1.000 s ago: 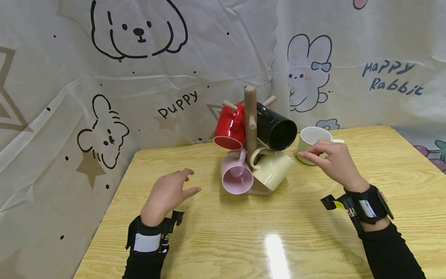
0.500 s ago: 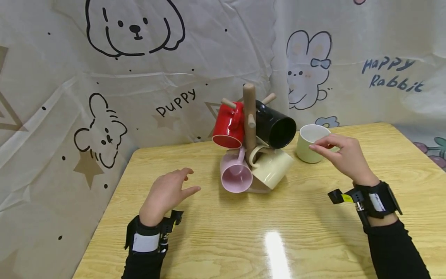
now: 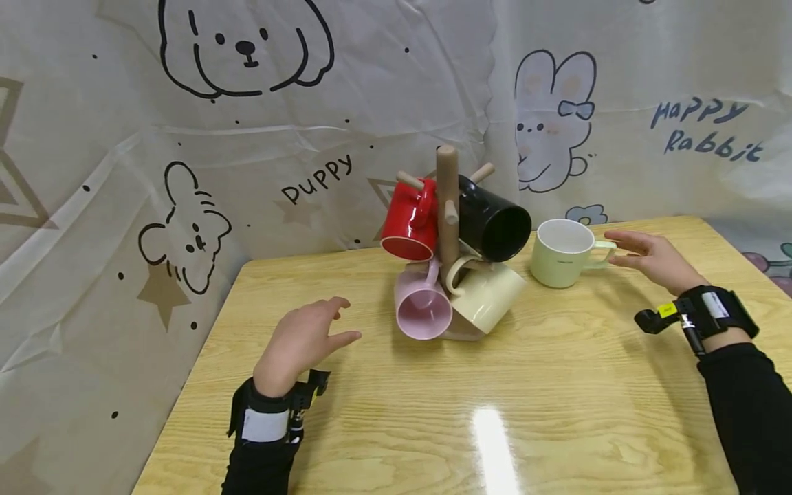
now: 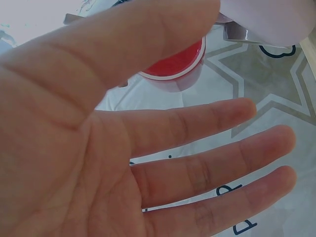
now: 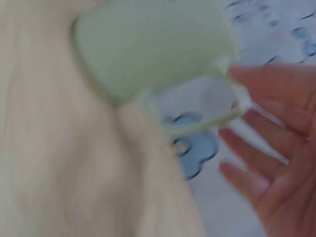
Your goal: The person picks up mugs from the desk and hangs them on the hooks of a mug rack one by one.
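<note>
A pale green mug (image 3: 559, 258) stands upright on the table, its handle (image 3: 603, 254) pointing right. My right hand (image 3: 658, 261) is at that handle, with thumb and fingers spread to either side of it. In the blurred right wrist view the fingers (image 5: 256, 153) look loosely bent beside the handle; whether they touch it I cannot tell. My left hand (image 3: 300, 340) hovers over the left of the table, holding nothing. Its fingers (image 4: 197, 177) are extended in the left wrist view. Nearest to it is a pink mug (image 3: 423, 306) hanging on a wooden mug rack (image 3: 448, 199).
On the rack also hang a red mug (image 3: 410, 223), a black mug (image 3: 495, 220) and a cream mug (image 3: 485, 295). Bare wooden pegs (image 3: 451, 213) stick out from the post. A printed cloth (image 3: 278, 158) hangs behind the wooden table (image 3: 396, 419).
My right hand has moved right, from in front of the green mug to its handle, and its fingers have opened. The left hand has stayed nearly still. The mugs have not moved.
</note>
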`<state>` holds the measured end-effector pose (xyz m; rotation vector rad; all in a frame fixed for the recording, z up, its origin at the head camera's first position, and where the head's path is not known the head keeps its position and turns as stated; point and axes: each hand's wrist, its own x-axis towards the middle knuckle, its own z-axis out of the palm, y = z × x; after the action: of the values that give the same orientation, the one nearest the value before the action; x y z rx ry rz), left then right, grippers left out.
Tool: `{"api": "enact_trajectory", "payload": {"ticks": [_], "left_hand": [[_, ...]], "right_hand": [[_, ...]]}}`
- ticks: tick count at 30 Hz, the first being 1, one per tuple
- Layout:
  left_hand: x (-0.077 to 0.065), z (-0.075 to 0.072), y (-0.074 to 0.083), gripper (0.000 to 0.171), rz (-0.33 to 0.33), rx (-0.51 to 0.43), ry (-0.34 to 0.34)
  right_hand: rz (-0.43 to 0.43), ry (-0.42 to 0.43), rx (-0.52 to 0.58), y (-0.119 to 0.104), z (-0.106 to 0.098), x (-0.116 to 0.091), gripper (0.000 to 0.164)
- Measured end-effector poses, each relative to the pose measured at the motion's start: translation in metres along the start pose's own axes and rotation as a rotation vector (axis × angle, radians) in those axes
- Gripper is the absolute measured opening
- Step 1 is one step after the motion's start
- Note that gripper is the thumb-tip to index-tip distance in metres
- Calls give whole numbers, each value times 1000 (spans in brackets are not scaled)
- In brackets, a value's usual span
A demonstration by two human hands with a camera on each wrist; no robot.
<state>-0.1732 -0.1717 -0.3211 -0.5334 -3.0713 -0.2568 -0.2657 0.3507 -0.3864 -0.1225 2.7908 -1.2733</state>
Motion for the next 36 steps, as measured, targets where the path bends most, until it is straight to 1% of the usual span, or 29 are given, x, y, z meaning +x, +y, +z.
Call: {"api": "enact_trajectory", "payload": {"ticks": [2, 3, 4, 7, 10, 11, 12, 13, 15, 19, 20, 21, 23, 25, 26, 27, 31, 34, 36], "left_hand": [[0, 0, 0, 48, 1, 3, -3], [0, 0, 0, 49, 2, 3, -2], [0, -1, 0, 49, 2, 3, -2], [0, -1, 0, 49, 4, 2, -1], [0, -1, 0, 50, 2, 6, 0], [0, -1, 0, 50, 2, 7, 0], [0, -1, 0, 49, 0, 6, -2], [-1, -1, 0, 49, -2, 5, -3], [-1, -1, -1, 49, -5, 3, -7], [-2, -1, -1, 49, -3, 3, -10], [-2, -1, -1, 48, 1, 7, -7], [-3, -1, -2, 49, 1, 10, -5], [-3, -1, -1, 48, 9, 16, 3], [-2, -1, -1, 48, 19, 21, 8], [-2, -1, -1, 48, 21, 24, 12], [-2, 0, -1, 48, 19, 24, 14], [-1, 1, -2, 49, 13, 20, 9], [-1, 1, -2, 49, 9, 15, -2], [-1, 1, -1, 50, 8, 14, -7]], "right_hand": [[16, -17, -17, 7, 1, 4, 65], [11, -3, -30, 9, 3, 6, 64], [19, 34, -58, 11, 5, 7, 62], [-10, 97, -143, 13, 8, 11, 61], [-28, 127, -227, 14, 10, 14, 60], [-56, 120, -238, 14, 11, 14, 59], [-66, 126, -246, 14, 11, 14, 56], [-73, 132, -244, 14, 12, 14, 52], [-86, 139, -199, 14, 12, 13, 46], [-89, 141, -49, 17, 10, 8, 49], [-88, 146, 7, 17, 10, 5, 48], [-91, 152, 21, 16, 10, 3, 49], [-92, 170, 32, 11, 7, -6, 48], [-92, 197, 18, 4, 4, -16, 47], [-99, 213, 15, 0, 3, -22, 45], [-108, 229, -13, -5, 2, -27, 45], [-153, 310, -26, -20, 2, -45, 36], [-184, 346, -18, -28, 5, -57, 29], [-198, 354, 14, -33, 7, -65, 25]]}}
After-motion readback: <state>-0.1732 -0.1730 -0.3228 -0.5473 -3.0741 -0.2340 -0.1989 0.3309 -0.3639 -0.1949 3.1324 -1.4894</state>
